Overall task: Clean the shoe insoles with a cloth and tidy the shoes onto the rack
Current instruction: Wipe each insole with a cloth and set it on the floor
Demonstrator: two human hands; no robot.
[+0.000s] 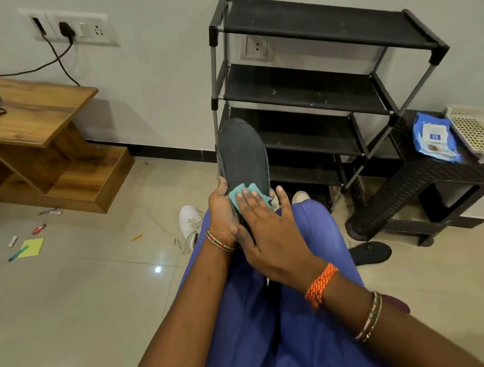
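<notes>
Grey insole (244, 152): stood near the middle of the frame, toe end up, in front of the rack's lower shelves, over the lap.
Left hand (222, 210): gripped the insole's lower left edge, fingers curled round it.
Right hand (272, 230): lay flat with straight fingers, pressing the cloth onto the insole's lower part.
Cloth (245, 196): teal, small, bunched under the right fingertips, touching the insole.
Rack (320, 89): black, upper middle of the frame against the wall; showed no shoes on the shelves in view.
White shoe (189, 222): lay on the floor just left of the blue-clad knee, laces loose.
Second white shoe (301, 197): only its toe peeked out behind the right hand.
Dark shape (369, 253): lay on the floor at right, near the wicker stool; possibly another insole or a slipper, could not tell.
Wipes pack (435, 138): blue, sat on the stool at right, beside a white basket (479, 132).
Progress: judged early to midway; wiping of one insole under way, upper part not yet reached by the cloth.
Left to do: likely the other insole, refitting both, then setting the shoes on the rack.
</notes>
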